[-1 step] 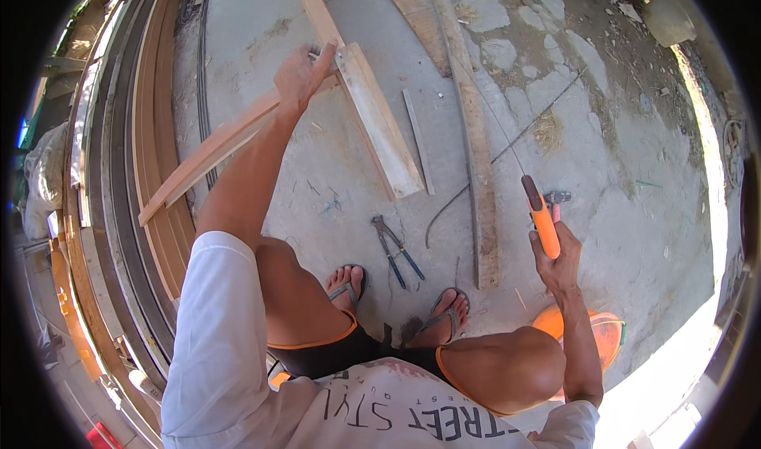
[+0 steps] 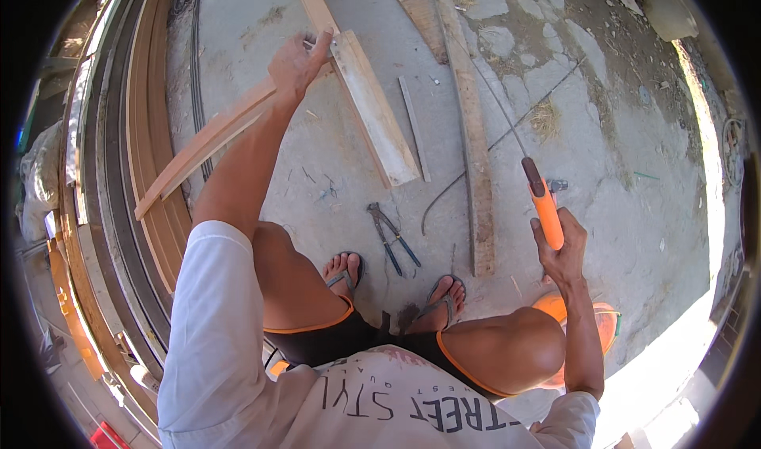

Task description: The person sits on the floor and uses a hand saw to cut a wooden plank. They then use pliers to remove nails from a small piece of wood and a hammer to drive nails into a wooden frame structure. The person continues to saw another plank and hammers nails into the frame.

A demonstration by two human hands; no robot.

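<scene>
My left hand (image 2: 295,67) is closed around the far end of a reddish wooden strip (image 2: 202,149), next to a pale wooden block (image 2: 379,120). The strip slants under my left forearm toward the lumber at left. A second reddish strip (image 2: 315,3) meets the block's far end. Something small and light shows between my left fingers, too small to name. In my right hand (image 2: 561,247) is the orange handle of a hand saw (image 2: 547,215). Its thin blade, seen nearly edge-on, points far and left, clear of the block.
Pincers (image 2: 394,236) lie on the concrete before my feet. A long plank (image 2: 476,164), a thin wood strip (image 2: 414,128) and a bent dark rod (image 2: 515,132) lie beyond. Behind the saw is a hammer head (image 2: 558,185). Stacked lumber (image 2: 151,132) runs along the left; an orange container (image 2: 606,328) stands by my right knee.
The view has shifted slightly. My right hand and the saw have moved a little forward, covering more of the hammer. My left hand stays at the same spot on the wood.
</scene>
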